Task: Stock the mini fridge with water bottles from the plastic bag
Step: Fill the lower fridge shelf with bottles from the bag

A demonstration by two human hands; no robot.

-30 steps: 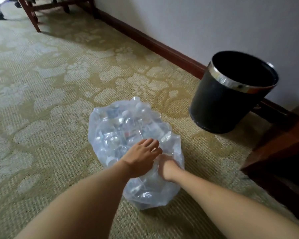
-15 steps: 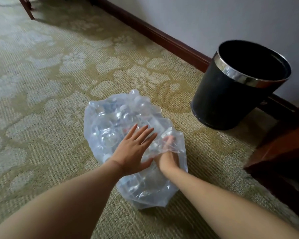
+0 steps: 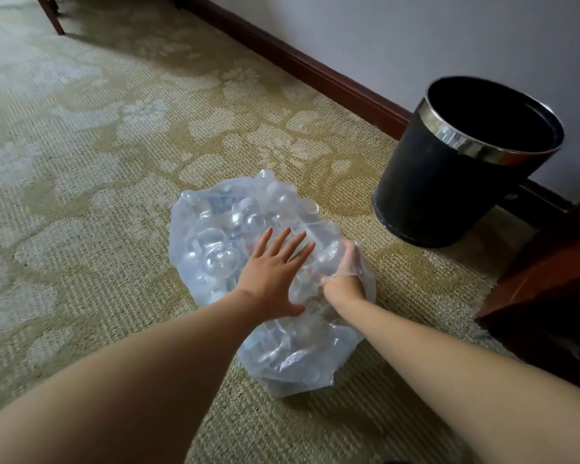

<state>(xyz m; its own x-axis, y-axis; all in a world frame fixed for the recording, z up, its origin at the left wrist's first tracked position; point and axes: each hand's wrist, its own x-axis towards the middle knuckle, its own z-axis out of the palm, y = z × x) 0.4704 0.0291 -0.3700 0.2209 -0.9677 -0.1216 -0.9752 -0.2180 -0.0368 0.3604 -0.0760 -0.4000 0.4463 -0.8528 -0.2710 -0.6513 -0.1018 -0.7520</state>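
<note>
Carpet [image 3: 81, 195] spreads bare leftward; bin [image 3: 449, 182] stands right by the skirting. Between them lies the plastic bag [image 3: 211, 229] of water bottles [image 3: 220, 259]. Left hand [image 3: 272, 276] presses flat, fingers spread; right hand [image 3: 344, 272] is inside the bag, grip unclear.

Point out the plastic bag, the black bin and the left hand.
plastic bag [image 3: 211, 236]: head view, on its clear upper-left side over the bottles.
black bin [image 3: 429, 189]: head view, on its dark outer wall.
left hand [image 3: 272, 269]: head view, on the back of the hand.
</note>
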